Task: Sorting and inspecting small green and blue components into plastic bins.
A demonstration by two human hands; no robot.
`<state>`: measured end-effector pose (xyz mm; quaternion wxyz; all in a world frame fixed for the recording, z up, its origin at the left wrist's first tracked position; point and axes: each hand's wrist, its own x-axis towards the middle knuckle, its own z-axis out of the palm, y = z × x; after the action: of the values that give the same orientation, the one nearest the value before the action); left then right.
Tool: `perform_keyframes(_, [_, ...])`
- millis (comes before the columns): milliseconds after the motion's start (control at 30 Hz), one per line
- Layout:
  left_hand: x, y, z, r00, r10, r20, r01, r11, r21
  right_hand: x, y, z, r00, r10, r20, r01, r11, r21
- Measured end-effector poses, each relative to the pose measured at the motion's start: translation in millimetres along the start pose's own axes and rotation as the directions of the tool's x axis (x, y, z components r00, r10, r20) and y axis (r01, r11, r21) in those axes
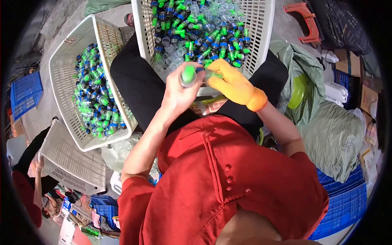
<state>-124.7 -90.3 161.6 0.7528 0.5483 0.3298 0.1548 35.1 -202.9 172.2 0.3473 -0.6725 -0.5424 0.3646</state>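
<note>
My bare left hand (179, 89) is closed around a small bottle-cap-like piece with a bright green tip (188, 73) and a clear cover, blurred by motion. Close beside it, my right hand (232, 85), in an orange-yellow knit glove, pinches another clear-and-green piece (213, 75). Both hands are over the near edge of a white slatted basket (266, 38) between my knees. Inside lie many green, blue and black cap pieces (192, 45) and loose clear cups (224, 14). Where the fingers meet, detail is smeared.
A second white basket (73, 134) of similar pieces stands at my left. Beyond it, another person's hand (39, 164) is by a white crate (73, 159). Green sacks (330, 126), a blue crate (345, 200) and an orange stool (308, 20) are at the right.
</note>
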Motion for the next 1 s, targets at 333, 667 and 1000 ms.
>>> perform_keyframes(333, [-18,5,-4,0.982,-0.155,-0.107,0.149,0.987,-0.064,-5,-13,24,0.994,-0.041,-0.103,0.038,0.999,-0.029])
perform_keyframes(667, [-49,17,-96,0.834,0.381,-0.4,-0.109,0.823,0.557,46,-21,70,0.979,0.179,0.102,-0.206,0.858,0.471])
perform_keyframes(1000, [-2,19,-137,0.84,0.433,-0.327,0.057,0.528,0.847,171,140,56,0.965,-0.055,-0.258,-0.06,0.906,-0.418])
